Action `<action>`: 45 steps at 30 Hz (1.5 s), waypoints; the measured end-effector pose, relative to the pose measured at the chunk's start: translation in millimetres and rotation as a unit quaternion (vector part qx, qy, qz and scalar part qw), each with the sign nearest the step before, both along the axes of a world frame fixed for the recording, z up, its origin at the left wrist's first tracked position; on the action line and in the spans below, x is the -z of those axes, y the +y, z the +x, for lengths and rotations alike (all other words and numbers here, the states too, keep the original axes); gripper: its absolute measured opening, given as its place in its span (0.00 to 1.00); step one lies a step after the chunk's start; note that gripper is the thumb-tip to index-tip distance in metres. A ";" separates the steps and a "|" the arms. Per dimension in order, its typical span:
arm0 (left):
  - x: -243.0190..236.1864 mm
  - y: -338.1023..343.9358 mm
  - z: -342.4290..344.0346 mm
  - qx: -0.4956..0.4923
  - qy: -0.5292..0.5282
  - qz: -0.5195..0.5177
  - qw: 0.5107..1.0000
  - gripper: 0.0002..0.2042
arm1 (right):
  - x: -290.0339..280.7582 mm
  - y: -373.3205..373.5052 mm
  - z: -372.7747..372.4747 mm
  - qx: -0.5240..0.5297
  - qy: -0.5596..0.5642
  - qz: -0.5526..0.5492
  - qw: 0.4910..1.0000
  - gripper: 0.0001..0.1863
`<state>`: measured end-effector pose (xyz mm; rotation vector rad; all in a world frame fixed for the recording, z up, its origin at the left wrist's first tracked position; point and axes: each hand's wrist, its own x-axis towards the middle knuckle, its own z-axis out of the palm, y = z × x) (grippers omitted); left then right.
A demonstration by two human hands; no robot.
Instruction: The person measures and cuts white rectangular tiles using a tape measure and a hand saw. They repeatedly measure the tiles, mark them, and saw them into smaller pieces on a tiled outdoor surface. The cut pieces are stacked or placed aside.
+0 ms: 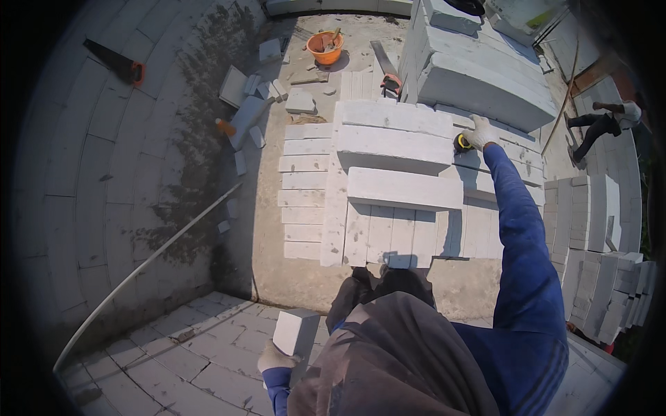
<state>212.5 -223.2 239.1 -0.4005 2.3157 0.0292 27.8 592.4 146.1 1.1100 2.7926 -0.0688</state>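
Observation:
My left hand (276, 356), in a pale work glove, grips a short white concrete block (298, 331) low beside my body. Stretched far forward, my gloved right hand (481, 132) is closed on a yellow and black tape measure (463, 143), above the stacked blocks. Just left of it, a long white block (395, 145) lies on the stack, with another loose long block (405, 188) nearer me. Both rest on a layer of narrower white blocks (380, 232).
A taller block stack (482, 80) stands behind. Handsaws lie by it (390, 82) and on the left wall (118, 62). An orange bucket (325, 47) holds tools. A pale pipe (146, 267) leans at left. Another person (607, 125) is at far right, beyond more blocks (603, 215).

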 end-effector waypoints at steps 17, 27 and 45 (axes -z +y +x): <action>-74.7 159.3 -73.4 0.182 0.162 0.153 0.958 0.41 | -105.4 -209.1 85.4 -0.343 0.026 -0.071 0.936 0.53; -63.9 164.6 -38.4 0.123 0.157 0.178 0.964 0.41 | -99.8 -210.2 82.4 -0.353 0.052 -0.069 0.932 0.46; -62.5 157.9 -44.4 0.215 0.177 0.152 0.948 0.37 | -71.9 -235.4 73.7 -0.245 0.199 -0.018 0.949 0.54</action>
